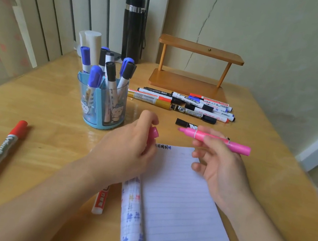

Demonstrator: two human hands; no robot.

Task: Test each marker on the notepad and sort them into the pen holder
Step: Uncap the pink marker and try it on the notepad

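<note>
- Now the right hand (222, 169) pinches a slim, glossy pink marker (218, 140), uncapped, level above the lined paper notepad (178, 213).
- Its translucent pink cap (153, 133) sits gripped in the left hand (124, 152).
- Beside them stands a round, clear-blue plastic pen holder (101, 106).

a black flask (133, 28) stands upright at the far edge of the wooden table (50, 105), against pale vertical blinds (53, 2). right of it sits a small wooden two-tier shelf (197, 67), before a cracked wall (273, 45).
</note>
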